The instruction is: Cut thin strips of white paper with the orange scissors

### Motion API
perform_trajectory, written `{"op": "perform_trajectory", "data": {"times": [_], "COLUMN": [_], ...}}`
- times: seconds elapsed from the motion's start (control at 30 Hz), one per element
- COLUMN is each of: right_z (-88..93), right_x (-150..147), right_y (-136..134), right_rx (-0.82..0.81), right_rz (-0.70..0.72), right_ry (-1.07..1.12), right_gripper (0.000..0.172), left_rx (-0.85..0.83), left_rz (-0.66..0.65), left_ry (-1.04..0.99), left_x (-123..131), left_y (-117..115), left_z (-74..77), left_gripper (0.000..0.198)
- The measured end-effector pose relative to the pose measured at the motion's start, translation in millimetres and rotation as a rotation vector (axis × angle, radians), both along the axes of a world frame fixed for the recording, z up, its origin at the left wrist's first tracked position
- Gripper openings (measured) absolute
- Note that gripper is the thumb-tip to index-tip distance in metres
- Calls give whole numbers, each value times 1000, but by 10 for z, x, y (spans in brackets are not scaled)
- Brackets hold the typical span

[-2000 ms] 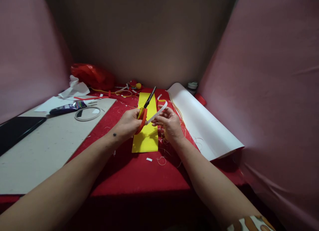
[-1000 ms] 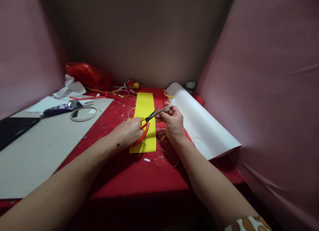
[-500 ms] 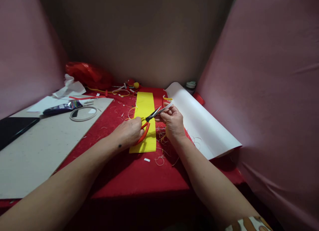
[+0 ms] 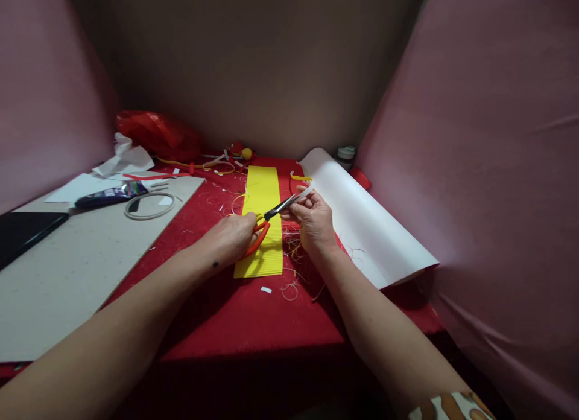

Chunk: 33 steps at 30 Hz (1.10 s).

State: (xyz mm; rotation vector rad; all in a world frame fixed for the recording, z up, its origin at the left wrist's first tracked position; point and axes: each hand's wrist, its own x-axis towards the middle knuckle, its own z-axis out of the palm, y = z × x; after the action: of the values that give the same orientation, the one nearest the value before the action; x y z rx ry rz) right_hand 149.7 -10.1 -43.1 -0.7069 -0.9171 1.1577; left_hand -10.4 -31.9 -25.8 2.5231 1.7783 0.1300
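My left hand (image 4: pixel 237 234) is closed round the orange handles of a pair of scissors (image 4: pixel 272 212). The dark blades point up and to the right, close together, with their tips at a narrow white strip (image 4: pixel 306 191). Between thumb and fingers my right hand (image 4: pixel 313 221) pinches that strip, which curves up from the fingertips. A yellow strip (image 4: pixel 301 178) lies just beyond the right fingers. Below both hands is a yellow corrugated sheet (image 4: pixel 262 187), with a red corrugated piece (image 4: pixel 292 225) partly hidden beside it.
A rolled white sheet (image 4: pixel 357 209) lies at right. On the left, a pale board (image 4: pixel 90 251) carries a dark tube (image 4: pixel 111 195), a grey ring coil (image 4: pixel 149 215) and a black flat object (image 4: pixel 29 233). A red plastic bag (image 4: pixel 158 133) sits behind. Loose threads (image 4: pixel 292 287) litter the red cloth.
The scissor blades, spread apart earlier, have come together at the white strip. The left hand's handles have drawn closer; the right hand has barely moved.
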Motion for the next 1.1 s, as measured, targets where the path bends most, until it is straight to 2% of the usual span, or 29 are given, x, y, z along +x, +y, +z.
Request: {"op": "perform_trajectory", "data": {"times": [0.17, 0.5, 0.77, 0.97, 1.1], "right_z": [-8, 39, 99, 108, 91], "right_x": [6, 39, 108, 106, 72], "right_y": [10, 0, 20, 21, 10], "right_rx": [-2, -39, -32, -10, -21], "right_rz": [-8, 6, -67, -46, -12], "right_ry": [-16, -36, -63, -54, -53], "right_gripper": [37, 35, 42, 33, 32], "left_rx": [2, 3, 14, -47, -132], "left_rz": [-19, -73, -72, -72, -14], "left_ry": [3, -149, -177, -173, -110], "left_x": [0, -90, -81, -64, -31], "left_y": [2, 93, 49, 45, 40], "left_z": [26, -109, -63, -56, -47], "left_gripper": [27, 23, 28, 34, 36]}}
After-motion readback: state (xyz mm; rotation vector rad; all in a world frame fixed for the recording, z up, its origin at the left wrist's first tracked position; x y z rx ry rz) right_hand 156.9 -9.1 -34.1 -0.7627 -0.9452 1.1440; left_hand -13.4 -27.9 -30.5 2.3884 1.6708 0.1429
